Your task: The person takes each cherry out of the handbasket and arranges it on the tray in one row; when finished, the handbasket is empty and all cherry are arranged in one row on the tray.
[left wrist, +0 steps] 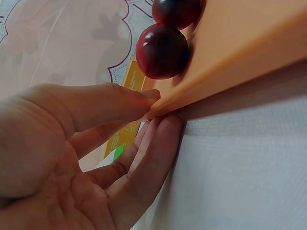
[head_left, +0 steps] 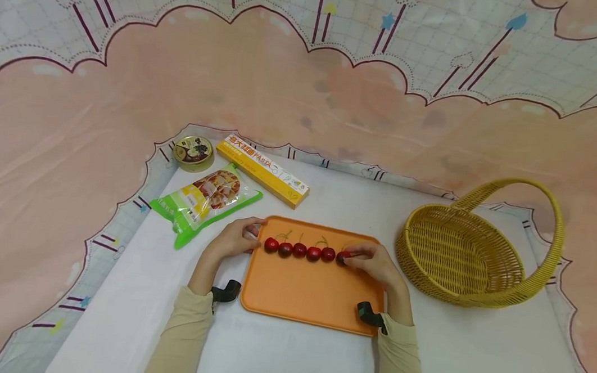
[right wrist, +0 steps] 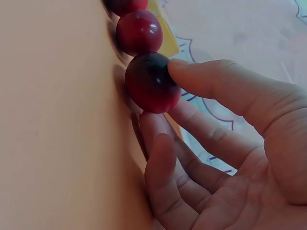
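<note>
Several dark red cherries (head_left: 299, 250) with green stems lie in a row across an orange tray (head_left: 303, 294). At the tray's left edge my left hand (head_left: 233, 238) pinches the rim, thumb on top and fingers at the underside, as the left wrist view shows. The cherry (left wrist: 162, 51) at that end of the row sits just beyond the thumb. With thumb and fingers my right hand (head_left: 375, 262) holds the cherry (right wrist: 152, 82) at the right end of the row. In the right wrist view it touches the neighbouring cherry (right wrist: 139, 32).
A woven basket (head_left: 406, 260) with a tall handle stands right of the tray. Behind the tray, to the left, are a yellow pasta box (head_left: 264, 170), a green food bag (head_left: 206, 198) and a round tin (head_left: 194, 152). A patterned cloth (head_left: 283, 90) hangs behind.
</note>
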The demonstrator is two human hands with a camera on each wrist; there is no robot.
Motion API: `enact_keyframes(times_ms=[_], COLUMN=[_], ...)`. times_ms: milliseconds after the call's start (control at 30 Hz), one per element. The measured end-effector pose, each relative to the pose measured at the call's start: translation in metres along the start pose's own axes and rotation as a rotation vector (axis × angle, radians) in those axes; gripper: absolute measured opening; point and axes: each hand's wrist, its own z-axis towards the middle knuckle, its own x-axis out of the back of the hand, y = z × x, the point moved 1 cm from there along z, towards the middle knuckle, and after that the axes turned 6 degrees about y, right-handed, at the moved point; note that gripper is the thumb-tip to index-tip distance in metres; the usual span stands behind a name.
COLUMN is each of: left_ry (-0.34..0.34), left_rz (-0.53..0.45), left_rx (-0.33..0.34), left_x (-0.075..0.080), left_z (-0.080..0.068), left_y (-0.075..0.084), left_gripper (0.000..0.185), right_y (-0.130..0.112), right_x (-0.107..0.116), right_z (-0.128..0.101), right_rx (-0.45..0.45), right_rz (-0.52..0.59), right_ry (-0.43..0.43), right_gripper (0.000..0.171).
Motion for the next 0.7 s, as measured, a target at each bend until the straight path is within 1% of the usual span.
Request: enact_keyframes(times_ms=[67, 267, 333, 500, 700], left_ry=[0.000, 0.000, 0.003, 0.007, 0.006], left_rz=[0.001, 0.005, 0.007, 0.016, 0.021], left_rx=[0.004, -0.001, -0.003, -0.021, -0.035], left_x=[0.000, 0.001, 0.001, 0.001, 0.000], left_z=[-0.001, -0.004, -0.005, -0.003, -0.002], left_y=[-0.001, -0.004, -0.004, -0.002, 0.003], left_gripper=[0.052, 0.052, 0.051, 0.051, 0.051], right_y=[-0.001, 0.025, 0.030, 0.032, 0.032], right_x=[-0.002, -0.003, -0.004, -0.003, 0.000], right_z=[-0.001, 0.010, 0.011, 0.014, 0.014], right_rx=[0.000, 0.011, 0.017, 0.030, 0.019], right_rz=[-0.002, 0.009, 0.005, -0.002, 0.006], right_ry=[-0.007, -0.018, -0.020, -0.006, 0.013], right_gripper=[0.033, 0.034, 0.034, 0.035, 0.038])
